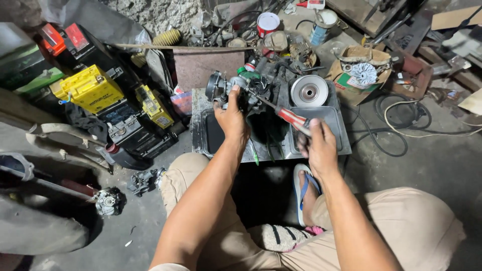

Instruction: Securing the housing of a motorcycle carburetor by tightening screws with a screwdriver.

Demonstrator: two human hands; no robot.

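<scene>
Concrete floor (pixel 442 165) w/ metal tray (pixel 331 120), batteries (pixel 90 89), cable (pixel 401 113).

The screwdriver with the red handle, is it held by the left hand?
No, the right hand grips the screwdriver; the left hand holds the carburetor.

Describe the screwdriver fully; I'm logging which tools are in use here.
The screwdriver has a red handle with pale stripes that looks like plastic, and a thin dark metal shaft. It lies slanted, handle low at the right, shaft rising leftward to the carburetor; its tip is hidden there. The right hand closes round the handle's end, while the left hand steadies the carburetor above the metal tray.
</scene>
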